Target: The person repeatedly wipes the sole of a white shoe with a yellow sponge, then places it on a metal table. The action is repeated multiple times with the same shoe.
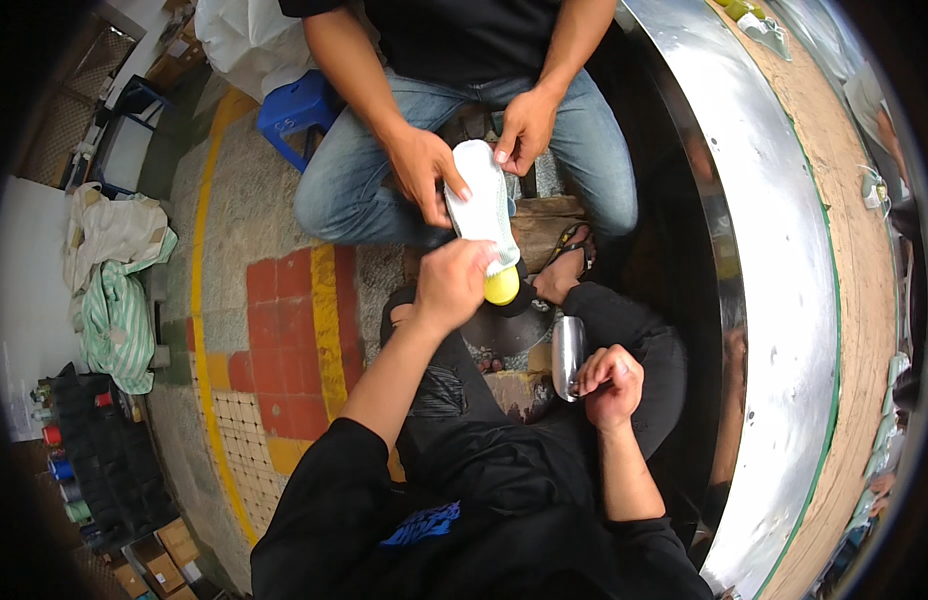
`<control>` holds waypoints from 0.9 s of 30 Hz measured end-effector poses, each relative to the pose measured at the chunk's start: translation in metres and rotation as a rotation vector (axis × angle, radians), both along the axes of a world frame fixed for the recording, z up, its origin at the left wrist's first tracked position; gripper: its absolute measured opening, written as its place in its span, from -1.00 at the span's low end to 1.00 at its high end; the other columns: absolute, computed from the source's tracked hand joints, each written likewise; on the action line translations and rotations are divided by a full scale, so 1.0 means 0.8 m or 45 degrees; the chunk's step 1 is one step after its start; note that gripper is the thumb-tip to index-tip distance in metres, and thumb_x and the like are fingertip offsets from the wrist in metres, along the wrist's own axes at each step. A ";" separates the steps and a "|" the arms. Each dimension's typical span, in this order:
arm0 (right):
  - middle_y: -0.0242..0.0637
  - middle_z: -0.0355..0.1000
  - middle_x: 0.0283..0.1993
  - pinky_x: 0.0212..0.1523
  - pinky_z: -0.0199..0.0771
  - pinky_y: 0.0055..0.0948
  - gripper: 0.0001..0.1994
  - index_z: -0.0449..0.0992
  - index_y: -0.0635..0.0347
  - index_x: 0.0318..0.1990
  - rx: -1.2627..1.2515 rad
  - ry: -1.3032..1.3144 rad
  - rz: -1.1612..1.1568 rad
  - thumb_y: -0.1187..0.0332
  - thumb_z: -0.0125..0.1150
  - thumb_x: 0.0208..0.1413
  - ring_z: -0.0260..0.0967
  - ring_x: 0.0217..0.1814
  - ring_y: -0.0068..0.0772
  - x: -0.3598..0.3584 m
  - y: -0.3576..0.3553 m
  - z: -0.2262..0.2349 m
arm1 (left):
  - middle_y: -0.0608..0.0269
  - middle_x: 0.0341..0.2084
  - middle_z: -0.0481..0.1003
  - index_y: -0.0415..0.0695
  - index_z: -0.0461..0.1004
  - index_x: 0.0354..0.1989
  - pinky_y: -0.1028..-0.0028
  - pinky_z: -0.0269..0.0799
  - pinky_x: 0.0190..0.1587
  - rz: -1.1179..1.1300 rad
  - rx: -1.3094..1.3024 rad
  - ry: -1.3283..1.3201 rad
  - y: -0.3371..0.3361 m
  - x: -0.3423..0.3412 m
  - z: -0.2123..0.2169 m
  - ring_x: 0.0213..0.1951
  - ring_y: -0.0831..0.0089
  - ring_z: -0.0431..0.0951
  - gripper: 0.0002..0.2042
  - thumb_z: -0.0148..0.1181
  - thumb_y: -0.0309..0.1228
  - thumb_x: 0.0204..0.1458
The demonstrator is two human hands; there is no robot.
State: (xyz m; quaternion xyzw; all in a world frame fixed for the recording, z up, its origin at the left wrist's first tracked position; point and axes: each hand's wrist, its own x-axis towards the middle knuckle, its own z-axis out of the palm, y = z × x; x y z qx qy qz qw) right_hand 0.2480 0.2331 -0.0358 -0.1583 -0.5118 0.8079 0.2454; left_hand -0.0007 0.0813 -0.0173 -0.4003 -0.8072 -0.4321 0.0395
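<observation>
Over a patterned tile floor (pixel 284 300), we see one white insole (pixel 482 200): our left hand (pixel 452 285) grips its yellow heel end, our right hand (pixel 612 385) clasps one metal tool (pixel 567 355), and a co-worker's two hands (pixel 424 170) hold it too.

insole (pixel 481 200) ahead, metal piece (pixel 567 355) right, below.

A white shoe sole (pixel 484 205) with yellow heel, sloping; a shiny metal piece (pixel 567 357) upright.
</observation>
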 end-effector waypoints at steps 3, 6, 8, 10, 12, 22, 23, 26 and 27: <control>-0.24 0.25 -0.68 -0.63 0.24 -0.44 -0.54 0.31 0.21 -0.55 0.120 0.131 0.098 0.04 0.03 0.28 0.16 -0.70 -0.43 -0.038 -0.023 0.013 | -0.02 -0.45 0.64 -0.30 0.64 -0.18 0.34 0.51 -0.28 0.121 -0.092 -0.446 0.018 -0.044 -0.001 -0.40 0.32 0.65 -0.79 0.20 -0.38 0.26; -0.29 0.20 -0.72 -0.66 0.13 -0.47 -0.47 0.28 0.22 -0.60 0.248 0.157 0.080 -0.02 0.00 0.30 0.10 -0.71 -0.47 -0.107 -0.038 0.008 | -0.12 -0.43 0.64 -0.30 0.66 -0.20 0.25 0.54 -0.24 0.108 -0.202 -0.692 0.025 -0.067 -0.001 -0.37 0.18 0.70 -0.78 0.24 -0.36 0.22; -0.31 0.18 -0.75 -0.68 0.08 -0.48 -0.40 0.27 0.22 -0.62 0.250 0.252 0.065 -0.09 -0.05 0.33 0.09 -0.73 -0.49 -0.140 -0.040 0.009 | -0.10 -0.44 0.64 -0.30 0.66 -0.19 0.27 0.53 -0.24 0.070 -0.284 -0.728 0.027 -0.078 0.002 -0.38 0.22 0.69 -0.77 0.24 -0.35 0.22; -0.30 0.21 -0.75 -0.68 0.09 -0.48 -0.37 0.27 0.22 -0.64 0.342 0.208 0.041 -0.13 -0.06 0.34 0.13 -0.74 -0.48 -0.151 -0.039 0.015 | -0.09 -0.45 0.65 -0.30 0.67 -0.18 0.27 0.53 -0.25 0.046 -0.331 -0.780 0.026 -0.080 0.004 -0.39 0.24 0.68 -0.77 0.24 -0.35 0.22; -0.31 0.24 -0.75 -0.69 0.10 -0.46 -0.37 0.27 0.21 -0.66 0.456 0.270 0.077 -0.12 -0.03 0.33 0.16 -0.76 -0.45 -0.148 -0.038 0.024 | -0.08 -0.47 0.65 -0.30 0.67 -0.18 0.28 0.53 -0.28 0.025 -0.316 -0.819 0.024 -0.077 0.005 -0.42 0.24 0.68 -0.76 0.25 -0.34 0.22; -0.27 0.32 -0.63 -0.43 0.37 -0.34 -0.65 0.36 0.24 -0.61 0.533 0.524 -0.164 0.20 0.07 0.14 0.38 -0.54 -0.27 -0.204 -0.048 -0.001 | 0.04 -0.63 0.56 -0.34 0.61 -0.29 0.21 0.51 -0.45 -0.125 -0.195 -0.832 0.009 -0.082 0.023 -0.55 0.27 0.62 -0.71 0.25 -0.27 0.23; -0.24 0.36 -0.58 -0.34 0.41 -0.31 -0.67 0.37 0.25 -0.59 0.606 0.487 -0.128 0.20 0.08 0.11 0.41 -0.47 -0.24 -0.192 -0.050 0.004 | 0.04 -0.62 0.57 -0.34 0.61 -0.27 0.19 0.52 -0.41 -0.192 -0.217 -0.892 0.008 -0.080 0.028 -0.53 0.20 0.64 -0.71 0.26 -0.28 0.21; -0.13 0.48 -0.18 0.02 0.51 -0.12 -0.67 0.47 0.34 -0.04 0.840 -0.062 -0.057 0.43 0.10 0.01 0.50 -0.20 -0.07 -0.119 -0.061 0.038 | 0.03 -0.58 0.59 -0.34 0.60 -0.27 0.16 0.54 -0.36 -0.279 -0.249 -0.674 0.007 -0.049 0.043 -0.48 0.02 0.64 -0.77 0.27 -0.35 0.14; -0.14 0.47 -0.16 -0.05 0.57 -0.20 -0.58 0.37 0.32 0.14 0.580 -0.326 -0.014 0.49 0.05 0.09 0.50 -0.24 -0.12 -0.098 -0.067 0.045 | 0.03 -0.38 0.64 -0.25 0.62 -0.25 0.15 0.55 -0.20 -0.309 -0.369 -0.344 0.005 -0.034 0.047 -0.27 -0.04 0.66 -0.79 0.30 -0.36 0.05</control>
